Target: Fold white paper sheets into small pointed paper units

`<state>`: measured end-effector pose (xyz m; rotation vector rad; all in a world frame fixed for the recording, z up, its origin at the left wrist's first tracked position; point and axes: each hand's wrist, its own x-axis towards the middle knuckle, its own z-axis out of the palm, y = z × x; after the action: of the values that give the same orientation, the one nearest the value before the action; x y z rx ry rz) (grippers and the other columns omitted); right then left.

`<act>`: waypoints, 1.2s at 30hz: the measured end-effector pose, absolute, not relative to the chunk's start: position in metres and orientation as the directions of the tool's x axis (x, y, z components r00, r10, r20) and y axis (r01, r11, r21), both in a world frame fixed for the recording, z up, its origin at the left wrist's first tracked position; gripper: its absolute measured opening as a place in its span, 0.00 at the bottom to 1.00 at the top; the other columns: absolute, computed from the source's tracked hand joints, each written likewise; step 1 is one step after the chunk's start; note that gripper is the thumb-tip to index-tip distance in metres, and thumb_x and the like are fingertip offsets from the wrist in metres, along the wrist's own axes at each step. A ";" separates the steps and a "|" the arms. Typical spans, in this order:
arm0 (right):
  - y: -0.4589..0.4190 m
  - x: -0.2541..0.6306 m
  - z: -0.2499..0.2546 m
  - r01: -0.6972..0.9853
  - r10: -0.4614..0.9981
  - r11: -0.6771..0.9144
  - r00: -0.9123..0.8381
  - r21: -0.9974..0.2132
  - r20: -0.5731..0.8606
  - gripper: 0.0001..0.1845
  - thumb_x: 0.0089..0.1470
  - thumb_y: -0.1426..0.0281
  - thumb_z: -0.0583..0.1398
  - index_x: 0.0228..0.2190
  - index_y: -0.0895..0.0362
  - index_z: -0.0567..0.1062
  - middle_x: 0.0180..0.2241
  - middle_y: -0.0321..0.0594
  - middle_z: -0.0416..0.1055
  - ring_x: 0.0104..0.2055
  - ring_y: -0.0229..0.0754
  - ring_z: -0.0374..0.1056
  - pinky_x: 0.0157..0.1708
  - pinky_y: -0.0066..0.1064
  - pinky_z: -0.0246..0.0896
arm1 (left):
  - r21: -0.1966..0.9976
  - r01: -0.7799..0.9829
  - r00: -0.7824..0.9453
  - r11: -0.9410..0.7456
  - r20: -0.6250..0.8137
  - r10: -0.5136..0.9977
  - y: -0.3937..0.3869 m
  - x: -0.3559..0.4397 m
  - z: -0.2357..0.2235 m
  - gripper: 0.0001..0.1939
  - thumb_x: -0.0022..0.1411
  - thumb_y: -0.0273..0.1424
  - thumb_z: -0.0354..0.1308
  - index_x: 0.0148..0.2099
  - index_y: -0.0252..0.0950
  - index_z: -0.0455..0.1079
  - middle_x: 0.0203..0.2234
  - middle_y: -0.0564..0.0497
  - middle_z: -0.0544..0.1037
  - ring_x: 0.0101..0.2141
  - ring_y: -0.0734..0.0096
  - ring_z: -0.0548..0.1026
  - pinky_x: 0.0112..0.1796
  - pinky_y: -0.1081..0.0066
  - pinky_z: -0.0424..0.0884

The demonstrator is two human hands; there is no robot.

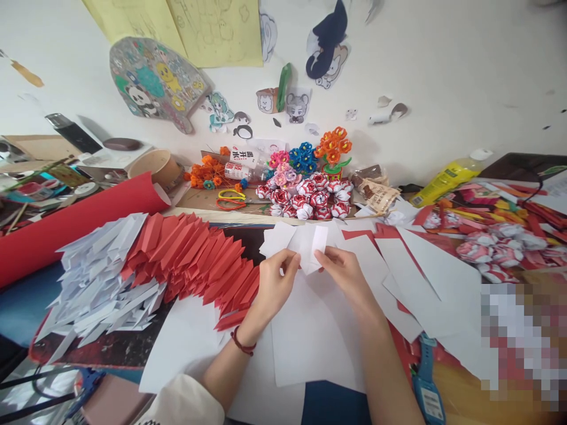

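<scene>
A small piece of white paper (309, 243), partly folded over at its right side, is held up between my two hands. My left hand (278, 276) pinches its left edge between thumb and fingers. On the opposite edge my right hand (340, 268) has its thumb pressed against the narrow folded strip. Beneath lie large white sheets (316, 330). To the left is a long row of folded red paper pieces (195, 254), beside a heap of folded white paper pieces (101, 289). Other small white paper (275, 237) shows just behind my left hand.
Red-and-white paper flowers (310, 195) stand at the back, near scissors (231, 199) and a bottle of yellow liquid (452, 177). A red roll (80, 227) lies far left. More flowers (502, 248) and loose sheets (420, 277) cover the right. A blue watch (427, 378) rests at front right.
</scene>
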<state>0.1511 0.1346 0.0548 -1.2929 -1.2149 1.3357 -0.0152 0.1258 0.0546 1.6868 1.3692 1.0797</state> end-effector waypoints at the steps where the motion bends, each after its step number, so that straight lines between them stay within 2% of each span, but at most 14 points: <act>1: 0.134 0.151 0.054 0.019 0.993 -0.118 -0.015 -0.993 -0.118 0.20 0.50 0.53 0.63 0.30 0.60 0.77 0.28 0.39 0.74 0.32 0.43 0.69 0.31 0.30 0.62 | 0.886 0.417 0.125 -0.205 0.168 0.978 0.125 -0.015 0.054 0.14 0.66 0.35 0.50 0.31 0.35 0.70 0.23 0.53 0.76 0.25 0.76 0.69 0.31 0.75 0.64; 5: 0.134 0.148 0.049 0.022 0.989 -0.105 0.103 -0.994 -0.102 0.20 0.47 0.55 0.65 0.31 0.61 0.77 0.29 0.40 0.74 0.32 0.45 0.69 0.30 0.30 0.62 | 0.813 0.521 0.178 -0.260 0.195 0.965 0.125 -0.013 0.053 0.15 0.65 0.35 0.50 0.30 0.36 0.71 0.23 0.53 0.76 0.24 0.75 0.68 0.30 0.73 0.63; 9: 0.133 0.143 0.047 0.068 0.989 -0.140 -0.034 -0.988 -0.143 0.21 0.46 0.55 0.65 0.32 0.62 0.78 0.29 0.42 0.75 0.33 0.48 0.70 0.31 0.32 0.63 | 0.803 0.541 0.035 -0.248 0.274 0.961 0.127 -0.014 0.053 0.09 0.64 0.36 0.53 0.39 0.37 0.72 0.32 0.51 0.78 0.27 0.74 0.70 0.33 0.73 0.65; 11: 0.133 0.140 0.048 0.108 0.985 -0.132 -0.101 -0.985 -0.143 0.22 0.46 0.54 0.64 0.30 0.62 0.78 0.27 0.41 0.74 0.31 0.46 0.69 0.29 0.31 0.61 | 0.798 0.546 -0.003 -0.256 0.307 0.952 0.127 -0.014 0.053 0.08 0.63 0.35 0.54 0.39 0.37 0.71 0.33 0.51 0.78 0.28 0.74 0.70 0.34 0.72 0.65; 15: 0.132 0.135 0.047 0.199 0.986 -0.074 -0.130 -0.977 -0.102 0.23 0.47 0.51 0.63 0.22 0.60 0.73 0.20 0.34 0.62 0.24 0.37 0.58 0.22 0.27 0.50 | 0.727 0.625 -0.046 -0.284 0.398 0.916 0.125 -0.014 0.050 0.05 0.63 0.32 0.54 0.37 0.37 0.70 0.31 0.52 0.77 0.28 0.73 0.69 0.34 0.72 0.65; 19: 0.132 0.134 0.045 0.254 0.993 -0.025 -0.105 -0.967 -0.053 0.28 0.46 0.50 0.63 0.14 0.57 0.60 0.18 0.30 0.47 0.22 0.32 0.45 0.21 0.27 0.38 | 0.559 0.730 0.029 -0.393 0.549 0.835 0.123 -0.015 0.043 0.07 0.64 0.29 0.54 0.41 0.38 0.73 0.36 0.48 0.78 0.35 0.68 0.71 0.38 0.69 0.65; 22: 0.132 0.136 0.046 0.265 0.995 -0.004 -0.098 -0.964 -0.030 0.27 0.49 0.51 0.62 0.16 0.57 0.61 0.19 0.30 0.47 0.23 0.33 0.45 0.21 0.27 0.38 | 0.481 0.748 0.117 -0.457 0.583 0.804 0.123 -0.015 0.042 0.09 0.63 0.29 0.55 0.45 0.41 0.74 0.39 0.49 0.79 0.36 0.66 0.71 0.39 0.67 0.65; 24: 0.132 0.138 0.048 0.260 0.993 0.005 -0.114 -0.966 -0.026 0.23 0.52 0.52 0.60 0.19 0.58 0.65 0.20 0.31 0.51 0.24 0.34 0.48 0.22 0.27 0.42 | 0.536 0.706 0.108 -0.463 0.564 0.819 0.124 -0.016 0.046 0.09 0.63 0.30 0.56 0.44 0.41 0.75 0.39 0.49 0.79 0.37 0.66 0.71 0.40 0.67 0.65; 26: 0.131 0.140 0.050 0.269 0.991 0.014 -0.134 -0.963 -0.023 0.21 0.53 0.54 0.59 0.22 0.59 0.69 0.21 0.32 0.55 0.25 0.35 0.52 0.23 0.27 0.46 | 0.662 0.605 0.058 -0.441 0.516 0.855 0.125 -0.016 0.051 0.07 0.64 0.31 0.55 0.40 0.40 0.75 0.37 0.48 0.79 0.37 0.67 0.71 0.41 0.67 0.65; 30: 0.131 0.145 0.053 0.307 0.989 0.029 -0.145 -0.951 -0.016 0.19 0.54 0.57 0.59 0.22 0.59 0.71 0.21 0.33 0.60 0.25 0.36 0.57 0.24 0.27 0.48 | 0.894 0.335 -0.015 -0.296 0.319 0.948 0.130 -0.018 0.057 0.07 0.62 0.34 0.58 0.36 0.37 0.73 0.33 0.49 0.77 0.34 0.71 0.71 0.34 0.72 0.66; 36: 0.132 0.147 0.053 0.314 0.987 0.067 -0.158 -0.947 0.018 0.16 0.54 0.59 0.60 0.25 0.59 0.76 0.23 0.34 0.67 0.26 0.37 0.60 0.25 0.27 0.50 | 0.980 0.184 0.049 -0.081 0.073 0.996 0.135 -0.023 0.051 0.11 0.59 0.39 0.60 0.38 0.36 0.74 0.36 0.50 0.77 0.31 0.74 0.70 0.32 0.75 0.66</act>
<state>0.1473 0.1323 0.0531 -1.3341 -1.5849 1.1186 -0.0234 0.1350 0.0507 1.4241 1.2762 1.1398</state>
